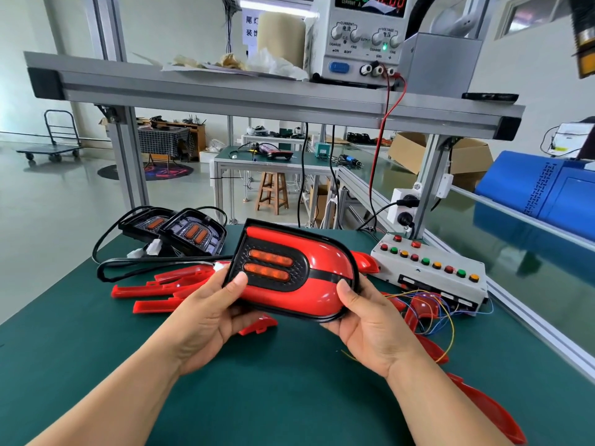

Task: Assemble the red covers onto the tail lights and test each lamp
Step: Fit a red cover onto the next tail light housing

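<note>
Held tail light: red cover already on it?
Yes: the red cover sits on the tail light held in both hands.

The power supply (363,33) at twelve o'clock is cut by the top edge, so its red and green readouts show only in part. The held tail light (289,268) hides the fingers of both hands behind it and covers part of the loose red covers (161,289) on the worktop (289,397). At five o'clock another red cover (489,410) runs off the bottom edge.
</note>
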Available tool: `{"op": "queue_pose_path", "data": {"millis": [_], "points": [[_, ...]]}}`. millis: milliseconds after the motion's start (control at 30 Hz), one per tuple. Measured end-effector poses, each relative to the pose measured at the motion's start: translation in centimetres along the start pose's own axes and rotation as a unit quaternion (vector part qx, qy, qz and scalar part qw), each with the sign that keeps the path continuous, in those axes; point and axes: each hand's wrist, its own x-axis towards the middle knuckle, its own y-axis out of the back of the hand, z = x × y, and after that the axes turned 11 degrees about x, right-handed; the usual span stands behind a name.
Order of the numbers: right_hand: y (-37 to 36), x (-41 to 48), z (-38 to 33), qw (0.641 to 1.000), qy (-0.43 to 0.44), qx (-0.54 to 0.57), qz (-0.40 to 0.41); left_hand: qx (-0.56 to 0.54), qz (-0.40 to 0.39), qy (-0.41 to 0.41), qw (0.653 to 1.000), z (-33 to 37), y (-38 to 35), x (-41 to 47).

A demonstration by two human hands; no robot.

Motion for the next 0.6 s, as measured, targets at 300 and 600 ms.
{"op": "queue_pose_path", "data": {"millis": [300,600], "points": [[0.20,0.29,-0.07,0.999,0.018,0.000,0.028,0.025,0.017,-0.008,1.000,0.24,-0.30,0.19],[0.98,0.23,-0.68,0.998,-0.014,0.059,0.026,-0.020,-0.031,0.035,0.999,1.04,0.33,-0.33]]}}
